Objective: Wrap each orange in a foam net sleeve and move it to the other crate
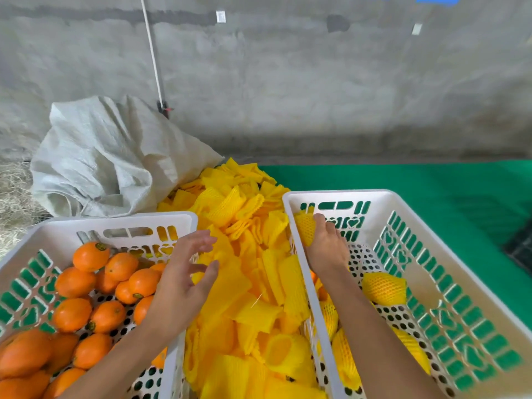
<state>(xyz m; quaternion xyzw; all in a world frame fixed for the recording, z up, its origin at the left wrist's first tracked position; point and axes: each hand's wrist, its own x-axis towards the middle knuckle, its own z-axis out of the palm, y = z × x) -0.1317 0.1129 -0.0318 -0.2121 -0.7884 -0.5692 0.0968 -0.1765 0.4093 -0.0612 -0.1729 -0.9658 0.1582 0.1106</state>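
Several bare oranges (pixel 86 295) fill the white crate (pixel 121 220) on the left. A second white crate (pixel 357 194) on the right holds several oranges wrapped in yellow foam net, one of them (pixel 384 287) near the middle. My right hand (pixel 326 246) reaches into the right crate's far left corner and grips a wrapped orange (pixel 305 227) against the wall. Over the left crate's right rim hovers my left hand (pixel 185 272), fingers spread and holding nothing. Between the two crates lies a heap of yellow foam net sleeves (pixel 244 254).
A crumpled white woven sack (pixel 109 156) lies behind the left crate. Green matting (pixel 431 182) covers the ground under and behind the right crate. A concrete wall stands at the back, with a white cord (pixel 152 53) running down it. Straw lies at the far left.
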